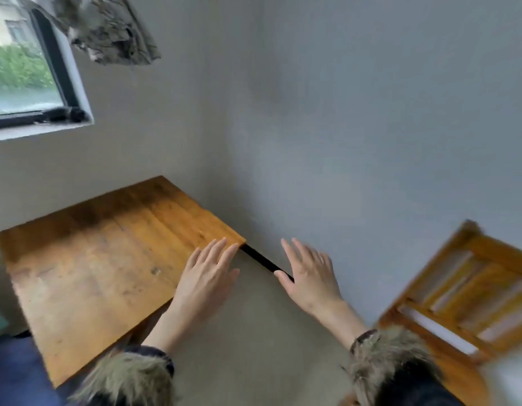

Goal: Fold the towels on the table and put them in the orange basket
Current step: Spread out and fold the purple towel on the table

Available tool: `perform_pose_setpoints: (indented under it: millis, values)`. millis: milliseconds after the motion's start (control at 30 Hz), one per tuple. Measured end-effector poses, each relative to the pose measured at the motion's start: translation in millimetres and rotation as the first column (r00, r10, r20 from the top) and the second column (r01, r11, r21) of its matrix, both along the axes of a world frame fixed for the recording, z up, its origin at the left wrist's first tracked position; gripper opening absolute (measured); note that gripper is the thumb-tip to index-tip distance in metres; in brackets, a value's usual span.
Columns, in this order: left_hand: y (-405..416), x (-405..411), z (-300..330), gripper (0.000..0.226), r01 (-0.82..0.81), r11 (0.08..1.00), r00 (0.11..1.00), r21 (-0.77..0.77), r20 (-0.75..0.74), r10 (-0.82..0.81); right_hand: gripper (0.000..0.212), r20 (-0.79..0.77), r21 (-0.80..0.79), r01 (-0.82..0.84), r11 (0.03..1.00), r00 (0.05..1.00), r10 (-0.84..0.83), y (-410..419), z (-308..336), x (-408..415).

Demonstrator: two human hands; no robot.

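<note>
From the head camera I look down and forward at a wooden tabletop (92, 259) pushed into the corner of grey walls (356, 127). My left hand (205, 278) stretches out flat over the tabletop's near right corner, fingers straight and slightly spread, its grip loose and holding nothing. My right hand (308, 281) is just beside it, past the tabletop's edge and above the grey floor (254, 347), also flat with straight fingers and nothing in its grip; whether either palm touches anything I cannot tell. Both wrists come out of fur-trimmed cuffs (128, 379) at the bottom of the view. I see no towel and no orange basket from this angle, so I cannot say where they lie. A wooden slatted chair (465, 294) stands well apart to the right, blurred. A window (28, 71) shows greenery at upper left, and a mottled grey-brown shape (107, 30) juts in beside it, possibly dried branches.
</note>
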State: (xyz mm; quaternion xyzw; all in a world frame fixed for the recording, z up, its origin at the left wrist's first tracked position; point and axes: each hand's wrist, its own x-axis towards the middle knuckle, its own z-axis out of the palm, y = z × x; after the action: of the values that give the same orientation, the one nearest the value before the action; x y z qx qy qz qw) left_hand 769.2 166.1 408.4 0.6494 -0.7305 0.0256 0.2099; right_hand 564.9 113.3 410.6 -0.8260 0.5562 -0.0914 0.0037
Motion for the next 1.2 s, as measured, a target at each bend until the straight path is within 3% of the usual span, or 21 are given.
perform_pose_setpoints:
  millis: [267, 600, 800, 1033, 1200]
  values:
    - [-6.7, -222.0, -2.7, 0.045, 0.406, 0.913, 0.913, -0.037, -0.031, -0.408, 0.065, 0.004, 0.018, 0.395, 0.919, 0.919, -0.395, 86.0, -1.6, -233.0]
    - [-18.0, -475.8, -21.2, 0.043, 0.798, 0.601, 0.600, 0.052, 0.019, -0.799, 0.063, 0.019, 0.042, 0.780, 0.625, 0.625, -0.781, 174.6, -21.2, -443.0]
    - [-36.5, -620.1, -35.2, 0.043, 0.894, 0.438, 0.437, 0.097, 0.028, -0.899, 0.063, -0.008, 0.060, 0.893, 0.446, 0.447, -0.894, 188.9, -35.8, -559.5]
    - [-50.4, -775.9, -55.7, 0.047, 0.923, 0.310, 0.324, 0.229, -0.024, -0.946, 0.063, -0.025, 0.131, 0.957, 0.257, 0.262, -0.965, 202.2, -51.4, -676.0]
    - [-31.5, -873.7, -76.6, 0.046, 0.938, 0.140, 0.154, 0.318, -0.020, -0.988, 0.062, -0.054, 0.179, 0.980, 0.086, 0.097, -0.994, 238.3, -68.6, -755.4]
